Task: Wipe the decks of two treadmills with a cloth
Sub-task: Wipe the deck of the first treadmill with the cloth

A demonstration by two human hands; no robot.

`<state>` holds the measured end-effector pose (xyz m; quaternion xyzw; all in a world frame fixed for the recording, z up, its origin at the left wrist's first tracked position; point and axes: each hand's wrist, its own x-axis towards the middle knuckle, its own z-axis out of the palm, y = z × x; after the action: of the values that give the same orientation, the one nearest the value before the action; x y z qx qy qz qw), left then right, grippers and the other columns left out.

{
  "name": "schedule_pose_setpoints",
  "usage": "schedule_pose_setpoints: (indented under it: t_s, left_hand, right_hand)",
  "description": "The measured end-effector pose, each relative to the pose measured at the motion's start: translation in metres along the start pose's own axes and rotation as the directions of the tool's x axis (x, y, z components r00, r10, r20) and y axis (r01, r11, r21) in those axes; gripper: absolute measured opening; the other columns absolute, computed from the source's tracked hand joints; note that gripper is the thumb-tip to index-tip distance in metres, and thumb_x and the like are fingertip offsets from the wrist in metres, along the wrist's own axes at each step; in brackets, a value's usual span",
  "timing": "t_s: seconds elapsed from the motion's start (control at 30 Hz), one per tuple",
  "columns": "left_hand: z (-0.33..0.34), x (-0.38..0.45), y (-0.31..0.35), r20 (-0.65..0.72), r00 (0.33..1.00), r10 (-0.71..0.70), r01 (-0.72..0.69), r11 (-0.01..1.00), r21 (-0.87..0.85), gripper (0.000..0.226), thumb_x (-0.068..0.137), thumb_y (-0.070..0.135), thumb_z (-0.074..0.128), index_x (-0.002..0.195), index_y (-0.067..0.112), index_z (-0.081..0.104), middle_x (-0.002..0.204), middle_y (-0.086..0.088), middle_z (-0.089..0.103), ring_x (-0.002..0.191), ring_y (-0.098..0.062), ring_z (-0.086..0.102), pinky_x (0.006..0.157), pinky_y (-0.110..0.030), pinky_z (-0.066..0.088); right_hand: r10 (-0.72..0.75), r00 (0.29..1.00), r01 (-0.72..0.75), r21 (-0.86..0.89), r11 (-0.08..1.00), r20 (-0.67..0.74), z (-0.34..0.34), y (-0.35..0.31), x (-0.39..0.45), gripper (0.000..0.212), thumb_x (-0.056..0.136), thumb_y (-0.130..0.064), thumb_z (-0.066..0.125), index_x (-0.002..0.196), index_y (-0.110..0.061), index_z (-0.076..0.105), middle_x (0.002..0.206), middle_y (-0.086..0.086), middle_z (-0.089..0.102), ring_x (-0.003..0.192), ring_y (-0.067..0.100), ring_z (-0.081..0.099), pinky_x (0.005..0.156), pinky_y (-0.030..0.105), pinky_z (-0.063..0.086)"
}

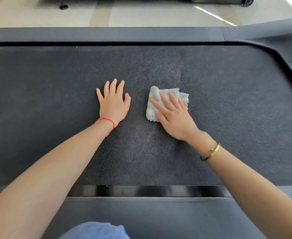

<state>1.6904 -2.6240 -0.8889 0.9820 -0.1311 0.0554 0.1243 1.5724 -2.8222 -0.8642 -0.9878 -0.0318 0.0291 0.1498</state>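
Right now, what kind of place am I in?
Probably a gym or fitness room. You lean over a treadmill's textured black belt, your right hand pressing a pale cloth on it, and the feet of another dark machine stand on the light floor beyond.

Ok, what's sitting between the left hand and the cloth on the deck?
Nothing: the head view shows only bare dark belt between the left hand and the cloth, under the right hand.
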Motion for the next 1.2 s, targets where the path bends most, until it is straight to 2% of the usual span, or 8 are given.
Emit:
schedule_pose_setpoints:
  t_s: [0.2,0.33,0.43,0.57,0.63,0.87,1.0,1.2]
  left_hand:
    - [-0.001,0.000,0.000,-0.003,1.000,-0.006,0.006,1.000,-0.018,0.054,0.102,0.034,0.035,0.154,0.021,0.029,0.162,-0.006,0.023,0.150,-0.028,0.014,0.120,-0.059,0.005]
    - [0.000,0.000,-0.002,0.008,1.000,-0.007,0.007,1.000,-0.014,0.054,0.102,0.035,0.033,0.154,0.022,0.028,0.162,-0.005,0.022,0.151,-0.028,0.013,0.120,-0.059,0.004]
    - [0.000,0.000,-0.002,0.005,1.000,-0.003,0.003,1.000,-0.010,0.054,0.102,0.035,0.033,0.154,0.022,0.029,0.162,-0.006,0.023,0.151,-0.028,0.014,0.120,-0.059,0.005]
    - [-0.001,-0.001,0.000,0.018,1.000,-0.014,0.014,0.999,-0.030,0.053,0.103,0.035,0.033,0.154,0.022,0.028,0.163,-0.006,0.022,0.151,-0.028,0.012,0.120,-0.059,0.004]
    - [-0.002,-0.001,0.003,0.031,0.999,-0.034,0.036,0.998,-0.054,0.053,0.103,0.033,0.033,0.154,0.022,0.028,0.163,-0.005,0.020,0.152,-0.027,0.009,0.120,-0.060,0.002]
    - [-0.004,0.007,0.048,0.039,0.999,0.002,0.005,0.983,-0.184,0.050,0.103,0.027,0.034,0.152,0.021,0.031,0.162,-0.003,0.021,0.152,-0.024,0.008,0.118,-0.063,0.000]
    - [0.004,0.012,0.075,0.034,0.992,0.120,-0.115,0.986,-0.122,0.053,0.102,0.030,0.035,0.154,0.021,0.028,0.162,-0.003,0.021,0.152,-0.024,0.008,0.118,-0.064,0.001]
    - [0.019,0.016,0.096,0.087,0.988,0.127,-0.123,0.991,-0.058,0.057,0.102,0.037,0.032,0.156,0.023,0.022,0.164,-0.003,0.017,0.152,-0.025,0.007,0.118,-0.065,0.000]
  right_hand:
    - [-0.358,0.928,0.363,-0.036,0.931,0.104,0.022,-0.042,-0.079,0.051,0.107,-0.043,0.023,0.156,-0.038,0.011,0.166,-0.005,0.003,0.153,0.025,-0.008,0.122,0.041,-0.010]
    - [-0.436,0.889,0.441,-0.005,0.897,0.137,0.022,-0.031,-0.102,0.050,0.106,-0.047,0.020,0.155,-0.042,0.011,0.165,-0.011,0.001,0.153,0.018,-0.007,0.124,0.038,-0.002]
    - [-0.319,0.942,0.329,-0.093,0.940,0.104,0.008,0.003,-0.066,0.053,0.106,-0.042,0.028,0.157,-0.032,0.013,0.165,-0.002,0.008,0.153,0.023,-0.002,0.124,0.044,0.005]
    - [0.084,0.996,-0.084,-0.029,0.996,0.005,-0.014,0.037,-0.010,0.052,0.107,-0.038,0.029,0.156,-0.036,0.012,0.166,-0.001,0.003,0.153,0.024,-0.006,0.123,0.045,-0.001]
    - [0.102,0.995,-0.102,-0.011,0.995,0.017,-0.008,0.030,-0.010,0.051,0.106,-0.041,0.024,0.156,-0.040,0.011,0.166,-0.003,0.000,0.152,0.024,-0.010,0.123,0.044,-0.007]
    - [-0.216,0.975,0.217,-0.012,0.976,0.049,0.007,0.010,-0.067,0.051,0.106,-0.046,0.024,0.155,-0.042,0.012,0.165,-0.012,0.003,0.152,0.016,-0.009,0.123,0.035,-0.007]
    - [-0.005,0.999,0.004,-0.023,1.000,-0.038,-0.007,0.057,-0.020,0.052,0.105,-0.041,0.027,0.155,-0.039,0.014,0.166,-0.004,0.005,0.153,0.023,-0.003,0.124,0.038,-0.001]
    - [0.336,0.939,-0.337,-0.003,0.942,-0.072,-0.031,0.109,0.087,0.052,0.105,-0.044,0.021,0.156,-0.037,0.012,0.166,0.001,-0.001,0.152,0.028,-0.007,0.122,0.046,-0.007]
